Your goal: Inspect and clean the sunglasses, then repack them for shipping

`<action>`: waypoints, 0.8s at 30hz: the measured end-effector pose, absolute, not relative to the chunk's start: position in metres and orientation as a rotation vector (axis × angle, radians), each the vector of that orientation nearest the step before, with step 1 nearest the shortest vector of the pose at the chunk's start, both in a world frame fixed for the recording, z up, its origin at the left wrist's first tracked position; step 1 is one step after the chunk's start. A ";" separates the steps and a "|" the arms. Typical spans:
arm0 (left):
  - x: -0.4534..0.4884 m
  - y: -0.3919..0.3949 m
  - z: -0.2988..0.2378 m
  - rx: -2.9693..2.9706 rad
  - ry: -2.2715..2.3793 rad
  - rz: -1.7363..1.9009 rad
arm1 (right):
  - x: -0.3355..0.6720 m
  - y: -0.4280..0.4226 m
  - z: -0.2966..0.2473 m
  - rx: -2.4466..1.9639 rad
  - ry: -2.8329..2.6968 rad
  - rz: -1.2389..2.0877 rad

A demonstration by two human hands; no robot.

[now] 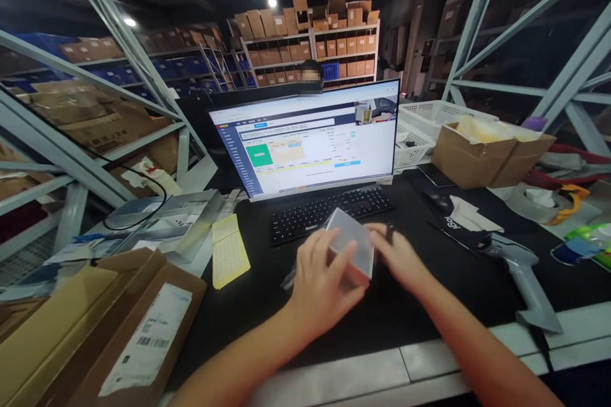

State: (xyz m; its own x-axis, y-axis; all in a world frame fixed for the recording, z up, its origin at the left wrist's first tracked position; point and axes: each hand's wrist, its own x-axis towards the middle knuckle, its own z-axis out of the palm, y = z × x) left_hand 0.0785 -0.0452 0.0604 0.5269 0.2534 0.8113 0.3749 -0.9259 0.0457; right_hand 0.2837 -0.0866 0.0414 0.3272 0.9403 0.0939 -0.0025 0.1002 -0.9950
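Note:
A small silvery-grey box [351, 243] with a reddish lower side is tilted in the air above the black desk mat, in front of the keyboard [305, 215]. My left hand [321, 276] is wrapped around its left and near sides, fingers on the top face. At the box's right edge, my right hand [394, 254] has its fingers closed together against it; some fingertips are hidden behind the box. A bit of clear plastic [288, 281] shows beside my left hand.
A monitor [310, 140] stands behind the keyboard. An open cardboard box [143, 331] and yellow label sheets [229, 251] lie left. To the right are a barcode scanner [520, 273], a mouse [438, 202] and cardboard boxes [472, 152]. A person's head [310, 73] shows behind the monitor.

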 end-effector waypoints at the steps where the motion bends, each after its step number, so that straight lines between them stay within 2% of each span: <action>1: 0.077 -0.051 0.063 -2.685 -0.563 -1.297 | 0.279 -0.086 0.036 -1.260 -1.007 0.949; 7: 0.056 -0.022 0.092 -3.342 -0.266 -0.802 | 0.280 -0.089 0.031 -1.248 -1.030 0.989; 13: 0.074 0.010 0.067 -3.384 0.070 -1.389 | 0.285 -0.083 0.024 -1.201 -1.024 1.074; 19: 0.078 -0.001 0.065 -3.349 0.043 -1.604 | 0.286 -0.084 0.023 -1.202 -1.064 1.045; 24: 0.075 -0.002 0.066 -3.367 0.019 -1.619 | 0.284 -0.086 0.023 -1.198 -1.113 0.988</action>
